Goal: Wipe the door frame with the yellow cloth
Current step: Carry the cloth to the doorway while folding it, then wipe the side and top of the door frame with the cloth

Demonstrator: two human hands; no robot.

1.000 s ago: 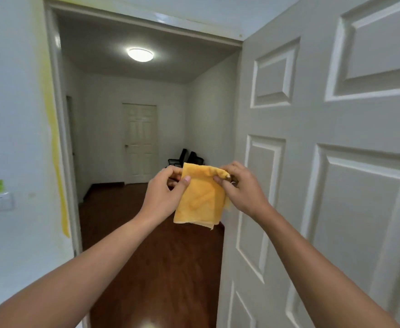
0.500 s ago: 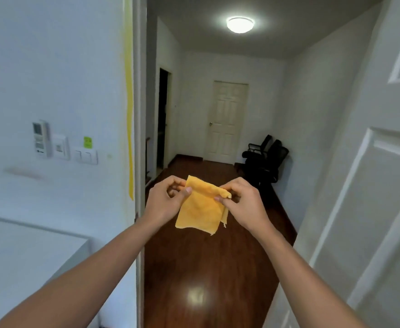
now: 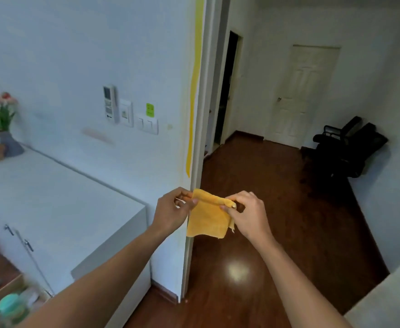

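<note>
Both hands pinch the yellow cloth by its top corners, left hand & right hand, just in front of the vertical door frame; left hand nearer it.

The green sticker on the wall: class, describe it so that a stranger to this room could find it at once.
Start at the white door frame with the yellow strip running down beside it, then move left along the wall to the white double light switch. The green sticker sits just above that switch. It is the only bright green mark among white wall fittings.
</note>
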